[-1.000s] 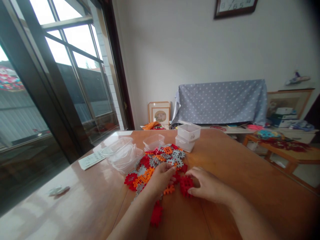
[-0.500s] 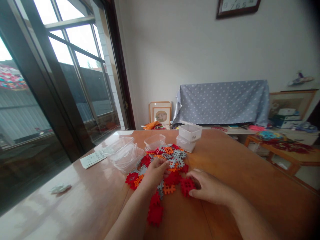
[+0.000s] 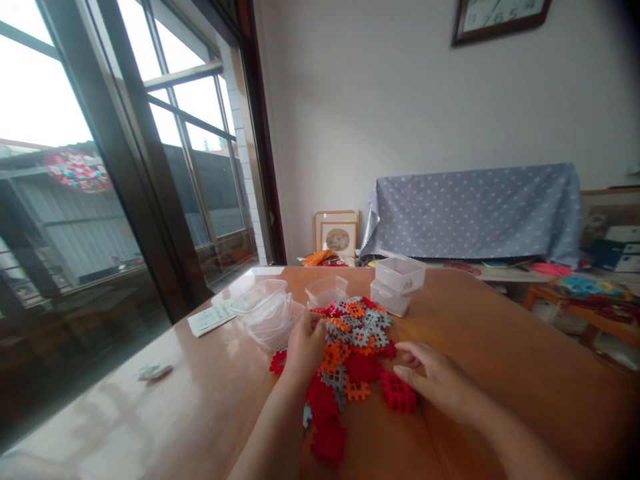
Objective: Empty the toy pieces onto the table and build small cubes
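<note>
A heap of flat plastic interlocking pieces (image 3: 363, 368) in red, grey and orange lies on the wooden table. My left hand (image 3: 306, 343) is over the heap's left side, its fingers pinched together; what they hold, if anything, is hidden. To the right of the heap sits a small stack of red interlocking pieces (image 3: 399, 392). Just above and beside that stack is my right hand (image 3: 433, 377), thumb and fingers apart, with nothing visible between them. A red piece (image 3: 329, 443) lies at the heap's near end, by my left forearm.
Clear plastic containers (image 3: 263, 313) stand behind the heap on the left, with another tub (image 3: 327, 292) at the middle. Two stacked white boxes (image 3: 400, 275) are at the right. A paper card (image 3: 211, 320) and a small pale object (image 3: 155, 371) lie on the left.
The camera view has turned slightly left. My right hand has let go of the red stack and opened. My left hand has drawn back towards the heap's left edge.
</note>
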Motion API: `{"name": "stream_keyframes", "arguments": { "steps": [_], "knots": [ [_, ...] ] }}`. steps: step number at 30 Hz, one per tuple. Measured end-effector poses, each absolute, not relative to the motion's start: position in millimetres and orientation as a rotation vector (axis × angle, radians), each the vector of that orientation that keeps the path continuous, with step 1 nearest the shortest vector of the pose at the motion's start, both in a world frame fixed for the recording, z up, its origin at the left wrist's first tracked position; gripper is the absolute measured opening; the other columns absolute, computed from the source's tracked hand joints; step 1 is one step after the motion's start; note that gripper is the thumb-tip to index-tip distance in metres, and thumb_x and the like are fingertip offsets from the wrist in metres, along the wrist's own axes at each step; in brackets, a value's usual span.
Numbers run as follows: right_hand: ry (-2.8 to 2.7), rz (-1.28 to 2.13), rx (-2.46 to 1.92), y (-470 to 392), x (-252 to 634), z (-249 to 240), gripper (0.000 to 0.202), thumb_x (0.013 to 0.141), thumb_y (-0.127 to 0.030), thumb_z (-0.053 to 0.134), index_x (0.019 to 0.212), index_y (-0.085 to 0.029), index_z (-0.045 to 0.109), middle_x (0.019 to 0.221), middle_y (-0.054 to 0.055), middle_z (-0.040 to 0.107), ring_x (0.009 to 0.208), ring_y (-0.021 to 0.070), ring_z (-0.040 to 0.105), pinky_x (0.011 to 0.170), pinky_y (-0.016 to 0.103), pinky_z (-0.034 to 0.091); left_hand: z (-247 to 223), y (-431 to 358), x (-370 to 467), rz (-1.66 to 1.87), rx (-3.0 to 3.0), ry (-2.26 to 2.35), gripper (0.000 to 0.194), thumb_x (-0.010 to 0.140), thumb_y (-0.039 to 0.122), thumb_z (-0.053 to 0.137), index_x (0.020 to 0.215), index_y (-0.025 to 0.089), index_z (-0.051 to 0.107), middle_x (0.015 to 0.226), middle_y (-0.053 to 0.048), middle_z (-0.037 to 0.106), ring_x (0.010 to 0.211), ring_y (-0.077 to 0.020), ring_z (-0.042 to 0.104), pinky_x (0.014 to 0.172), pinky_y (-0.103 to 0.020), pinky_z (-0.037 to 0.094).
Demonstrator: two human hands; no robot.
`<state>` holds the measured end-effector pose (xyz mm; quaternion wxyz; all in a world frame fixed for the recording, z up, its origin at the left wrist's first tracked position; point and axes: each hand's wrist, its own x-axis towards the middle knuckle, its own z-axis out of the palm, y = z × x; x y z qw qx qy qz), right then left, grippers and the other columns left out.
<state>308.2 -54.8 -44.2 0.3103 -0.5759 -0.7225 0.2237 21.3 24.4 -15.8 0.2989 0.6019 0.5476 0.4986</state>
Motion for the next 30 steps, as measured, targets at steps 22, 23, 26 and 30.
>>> {"name": "stream_keyframes", "arguments": {
  "steps": [22,23,26,30],
  "knots": [
    [-1.875,0.564,-1.494,-46,300,-52,0.044,0.091,-0.058,0.051,0.115,-0.024,0.067,0.114,0.009,0.07,0.102,0.0269,0.066,0.09,0.037,0.053,-26,23,37,0.798,2.249,1.872,0.068,0.078,0.025,0.059,0.145,0.022,0.046,0.138,-0.016,0.057,0.125,-0.0386,0.05,0.104,-0.053,0.031],
    [-1.875,0.569,-1.491,-46,300,-52,0.045,0.091,-0.059,0.051,0.115,-0.024,0.067,0.114,0.009,0.069,0.103,0.0271,0.066,0.09,0.038,0.053,-26,24,38,0.812,2.257,1.854,0.067,0.078,0.023,0.058,0.144,0.022,0.046,0.139,-0.015,0.057,0.126,-0.0375,0.049,0.104,-0.051,0.033],
    [-1.884,0.576,-1.488,-45,301,-54,0.044,0.092,-0.059,0.05,0.115,-0.025,0.066,0.112,0.009,0.069,0.103,0.0271,0.066,0.091,0.038,0.052,-29,28,40,0.867,2.27,1.744,0.062,0.079,0.02,0.057,0.14,0.021,0.05,0.137,-0.015,0.057,0.126,-0.0337,0.05,0.104,-0.044,0.036],
    [-1.884,0.561,-1.492,-45,301,-56,0.042,0.093,-0.058,0.051,0.115,-0.025,0.065,0.11,0.007,0.068,0.1,0.0258,0.066,0.089,0.037,0.052,-36,36,39,1.13,2.183,1.537,0.046,0.079,0.017,0.058,0.125,0.021,0.06,0.128,-0.013,0.061,0.121,-0.0283,0.054,0.105,-0.037,0.038]
  ]
}}
